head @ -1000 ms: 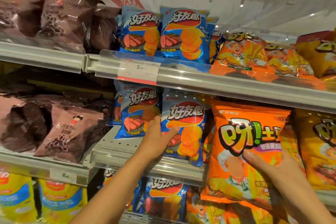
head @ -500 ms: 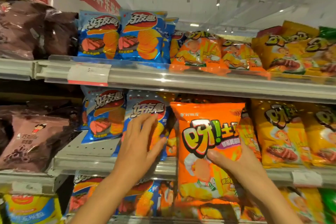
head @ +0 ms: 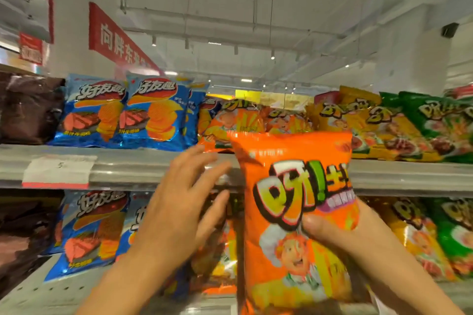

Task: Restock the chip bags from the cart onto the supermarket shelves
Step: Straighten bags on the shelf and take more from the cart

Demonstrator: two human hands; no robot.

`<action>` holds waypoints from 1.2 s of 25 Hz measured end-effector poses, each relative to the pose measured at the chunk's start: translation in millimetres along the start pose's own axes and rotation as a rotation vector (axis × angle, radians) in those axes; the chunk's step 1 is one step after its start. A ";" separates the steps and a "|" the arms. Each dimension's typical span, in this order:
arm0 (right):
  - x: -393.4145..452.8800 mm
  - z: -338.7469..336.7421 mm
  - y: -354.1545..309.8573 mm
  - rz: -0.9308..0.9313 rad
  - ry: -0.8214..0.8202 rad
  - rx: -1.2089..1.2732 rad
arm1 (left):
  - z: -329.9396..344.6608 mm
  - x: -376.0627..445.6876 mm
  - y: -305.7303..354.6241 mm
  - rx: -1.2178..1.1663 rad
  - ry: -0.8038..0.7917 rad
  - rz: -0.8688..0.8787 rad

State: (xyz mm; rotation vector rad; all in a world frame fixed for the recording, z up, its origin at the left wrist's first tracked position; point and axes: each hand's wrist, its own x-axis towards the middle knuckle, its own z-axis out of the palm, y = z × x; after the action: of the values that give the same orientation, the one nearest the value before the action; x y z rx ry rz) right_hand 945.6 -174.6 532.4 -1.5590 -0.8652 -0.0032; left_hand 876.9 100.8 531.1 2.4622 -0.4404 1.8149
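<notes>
An orange chip bag (head: 297, 212) with a cartoon chef stands upright in front of the shelves; its top edge reaches the upper shelf rail (head: 409, 176). My right hand (head: 340, 238) grips the bag at its right side, thumb across the front. My left hand (head: 179, 210) hovers just left of the bag with fingers spread, in front of the shelf rail, holding nothing. Orange bags of the same kind (head: 245, 120) lie on the upper shelf behind it.
Blue chip bags (head: 122, 112) fill the upper and middle shelf at left, brown bags (head: 28, 110) at far left, yellow (head: 358, 123) and green bags (head: 440, 123) at right. A price tag (head: 58, 171) hangs on the rail. The cart is out of view.
My right hand has raised the orange bag from the middle shelf up toward the upper rail. My left hand left the blue bag and moved up and right beside it. The view tilted upward.
</notes>
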 end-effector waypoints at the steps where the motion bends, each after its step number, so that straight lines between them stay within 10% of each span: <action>1: 13.5 -0.1 -10.6 -0.021 -0.011 0.032 | -1.3 13.7 -6.3 0.033 0.021 -0.016; 7: 123.8 11.2 -69.6 -0.018 0.038 0.290 | 0.4 46.3 -32.8 0.240 -0.260 -0.232; 12: 203.9 19.1 -82.7 0.015 0.107 0.414 | 6.5 42.7 -33.9 0.286 -0.186 -0.314; 24: 229.5 29.0 -45.4 0.299 -0.045 -0.055 | 16.7 39.6 -40.8 0.284 -0.155 -0.177; 30: 204.3 49.6 -46.8 0.053 0.406 -0.488 | 16.6 38.5 -39.6 0.252 -0.190 -0.185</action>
State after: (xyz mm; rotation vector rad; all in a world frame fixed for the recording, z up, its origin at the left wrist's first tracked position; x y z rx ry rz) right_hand 1044.1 -31.0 659.2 -1.9424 -0.5176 -0.5087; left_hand 912.9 127.6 567.2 2.7455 0.0140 1.6617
